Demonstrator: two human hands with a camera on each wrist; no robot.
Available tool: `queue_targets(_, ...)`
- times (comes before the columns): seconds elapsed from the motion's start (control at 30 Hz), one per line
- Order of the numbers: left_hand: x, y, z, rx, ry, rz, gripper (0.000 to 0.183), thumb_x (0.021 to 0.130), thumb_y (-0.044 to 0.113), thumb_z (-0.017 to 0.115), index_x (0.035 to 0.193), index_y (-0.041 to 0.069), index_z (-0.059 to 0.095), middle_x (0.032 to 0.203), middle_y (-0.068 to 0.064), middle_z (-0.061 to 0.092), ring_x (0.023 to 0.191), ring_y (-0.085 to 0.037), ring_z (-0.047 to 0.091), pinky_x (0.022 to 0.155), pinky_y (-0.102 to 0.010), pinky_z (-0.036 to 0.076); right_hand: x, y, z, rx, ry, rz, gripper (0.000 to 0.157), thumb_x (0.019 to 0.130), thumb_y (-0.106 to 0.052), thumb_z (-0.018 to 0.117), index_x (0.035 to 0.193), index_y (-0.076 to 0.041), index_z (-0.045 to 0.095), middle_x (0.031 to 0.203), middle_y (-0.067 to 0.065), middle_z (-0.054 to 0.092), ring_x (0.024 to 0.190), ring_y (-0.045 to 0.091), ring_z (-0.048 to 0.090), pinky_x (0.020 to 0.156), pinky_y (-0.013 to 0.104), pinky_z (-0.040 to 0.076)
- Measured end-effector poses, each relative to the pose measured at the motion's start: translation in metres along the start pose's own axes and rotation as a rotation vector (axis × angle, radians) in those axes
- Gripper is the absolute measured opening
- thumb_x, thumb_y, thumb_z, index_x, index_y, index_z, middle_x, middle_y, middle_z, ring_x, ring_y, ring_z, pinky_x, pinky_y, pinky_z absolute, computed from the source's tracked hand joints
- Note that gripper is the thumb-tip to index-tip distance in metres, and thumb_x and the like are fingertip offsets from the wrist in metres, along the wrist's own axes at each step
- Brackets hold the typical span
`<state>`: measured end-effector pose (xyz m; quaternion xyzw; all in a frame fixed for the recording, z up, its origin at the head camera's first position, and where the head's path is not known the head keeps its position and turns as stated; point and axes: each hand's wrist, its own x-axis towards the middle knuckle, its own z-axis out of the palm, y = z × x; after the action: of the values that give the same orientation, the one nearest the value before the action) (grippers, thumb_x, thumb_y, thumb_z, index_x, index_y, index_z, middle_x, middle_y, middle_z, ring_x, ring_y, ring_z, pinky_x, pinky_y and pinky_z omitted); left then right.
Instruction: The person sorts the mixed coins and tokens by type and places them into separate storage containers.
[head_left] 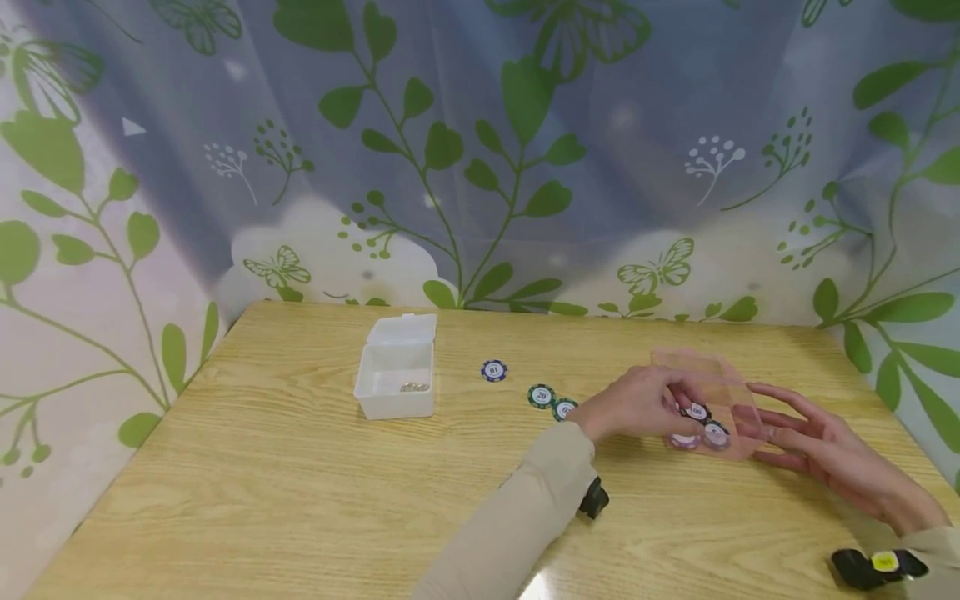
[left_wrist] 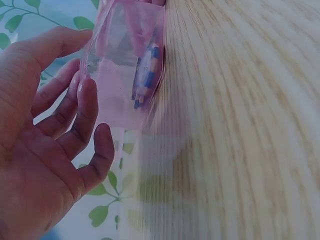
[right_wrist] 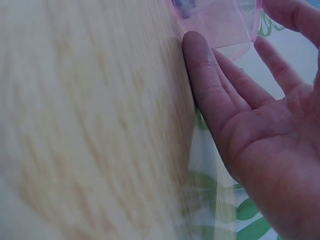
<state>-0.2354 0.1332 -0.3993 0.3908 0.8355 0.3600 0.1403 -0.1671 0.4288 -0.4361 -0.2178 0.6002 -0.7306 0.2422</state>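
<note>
A see-through pink plastic box (head_left: 738, 446) sits on the right part of the table. Several poker chips (head_left: 696, 412) show in and through it, black-and-white and pinkish ones; in the left wrist view a blue-edged chip (left_wrist: 146, 75) leans inside. My left hand (head_left: 637, 404) grips the box's left edge with thumb and curled fingers. From the other side my right hand (head_left: 832, 458) reaches its end, fingers spread and fairly straight, fingertips right at the pink wall. The right wrist view has the lowest finger (right_wrist: 200, 65) close along the tabletop.
Left of my left hand lie a green-edged chip (head_left: 542, 396), another green-edged chip (head_left: 564, 409) and a blue-edged chip (head_left: 494, 371). Farther left stands a white box (head_left: 395, 406) with its lid raised and small shiny pieces (head_left: 414, 387) inside. A leaf-patterned curtain (head_left: 465, 167) borders the table.
</note>
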Motion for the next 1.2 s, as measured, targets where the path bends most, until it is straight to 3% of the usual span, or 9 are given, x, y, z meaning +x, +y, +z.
queue_targets(0.3,-0.005,-0.003,-0.004,-0.039,0.011,0.051,0.03,0.092,0.029,0.077,0.117,0.016,0.069,0.1,0.013,0.066,0.085,0.008,0.058,0.076,-0.005,0.047,-0.001,0.001,-0.002,0.024,-0.021,0.003,0.063,0.109,0.008,0.02,0.16,-0.027,0.029,0.15,-0.009,0.057,0.132,0.009,0.06,0.101,0.032,0.056)
queue_targets(0.5,-0.012,-0.007,-0.009,-0.138,0.03,0.075,0.028,0.094,0.022,0.076,0.119,0.015,0.069,0.107,0.004,0.068,0.086,0.006,0.06,0.079,-0.008,0.05,-0.001,0.001,-0.002,0.015,-0.017,0.006,0.062,0.109,0.008,0.021,0.159,-0.028,0.029,0.149,-0.01,0.058,0.131,0.009,0.061,0.1,0.032,0.056)
queue_targets(0.63,-0.017,-0.012,-0.014,-0.189,0.035,0.071,0.029,0.094,0.024,0.076,0.12,0.016,0.069,0.109,0.003,0.067,0.085,0.003,0.062,0.079,-0.01,0.051,0.0,0.001,-0.002,0.012,-0.015,0.002,0.063,0.109,0.008,0.021,0.16,-0.027,0.029,0.149,-0.01,0.058,0.13,0.01,0.061,0.1,0.032,0.056)
queue_targets(0.8,-0.022,-0.019,-0.019,-0.173,0.045,0.069,0.029,0.094,0.028,0.074,0.12,0.019,0.068,0.107,0.005,0.065,0.085,0.002,0.062,0.078,-0.012,0.052,0.0,0.001,-0.002,0.012,-0.012,0.006,0.063,0.109,0.008,0.021,0.16,-0.028,0.029,0.149,-0.011,0.057,0.131,0.009,0.061,0.1,0.032,0.056)
queue_targets(0.97,-0.028,-0.026,-0.024,-0.186,0.047,0.07,0.035,0.092,0.034,0.077,0.122,0.018,0.068,0.118,-0.001,0.068,0.098,-0.001,0.063,0.086,-0.012,0.051,0.0,0.001,-0.001,-0.011,0.01,0.016,0.062,0.109,0.008,0.023,0.159,-0.028,0.03,0.149,-0.013,0.057,0.13,0.007,0.061,0.099,0.031,0.057)
queue_targets(1.2,-0.039,-0.03,-0.033,-0.097,0.038,-0.019,0.045,0.091,0.043,0.077,0.132,0.029,0.065,0.143,0.013,0.058,0.13,-0.007,0.055,0.106,-0.027,0.048,0.0,0.001,-0.001,-0.026,0.021,0.023,0.062,0.109,0.007,0.023,0.159,-0.029,0.03,0.147,-0.013,0.058,0.129,0.007,0.062,0.098,0.031,0.057)
